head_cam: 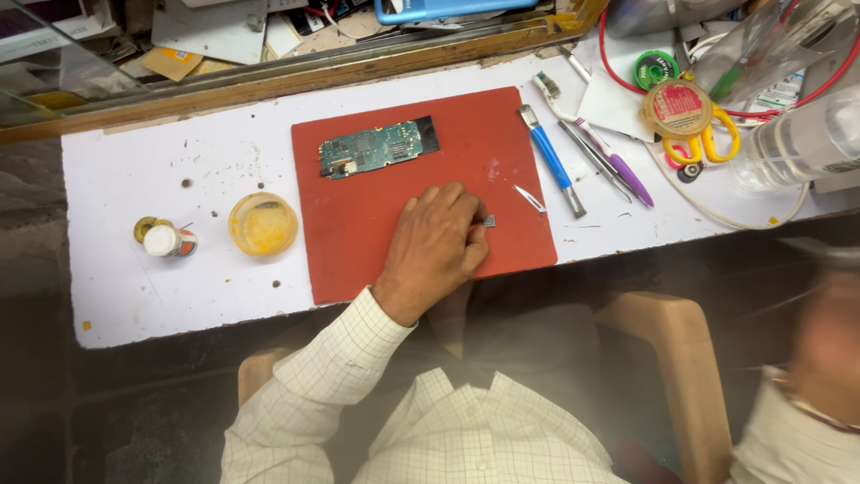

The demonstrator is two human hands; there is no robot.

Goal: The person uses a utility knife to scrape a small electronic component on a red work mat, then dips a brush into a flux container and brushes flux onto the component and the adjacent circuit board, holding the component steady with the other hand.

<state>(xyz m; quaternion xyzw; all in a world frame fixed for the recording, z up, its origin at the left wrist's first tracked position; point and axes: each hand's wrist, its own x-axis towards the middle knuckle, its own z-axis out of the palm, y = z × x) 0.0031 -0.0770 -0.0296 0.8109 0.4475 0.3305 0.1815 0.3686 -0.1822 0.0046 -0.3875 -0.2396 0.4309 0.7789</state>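
- Your left hand (436, 240) lies palm-down on the red mat (358, 242), fingers curled loosely. The fingertips sit right at a tiny grey chip (489, 220), touching it or just about pinching it; I can't tell which.
- That chip looks feather-light, stiff and easy to flick away or lose. I'd say take it by its edges with fingertips only, or use the tweezers (530, 199) lying just beyond it on the mat.
- The green circuit board (376, 147) lies flat near the mat's far edge, well apart from the hand. It's thin, rigid and fragile, so hold it by the bare rim, not by the parts.
- Your right hand (829, 345) is a blur off the tabletop (134, 170), so I can't tell what state it's in.
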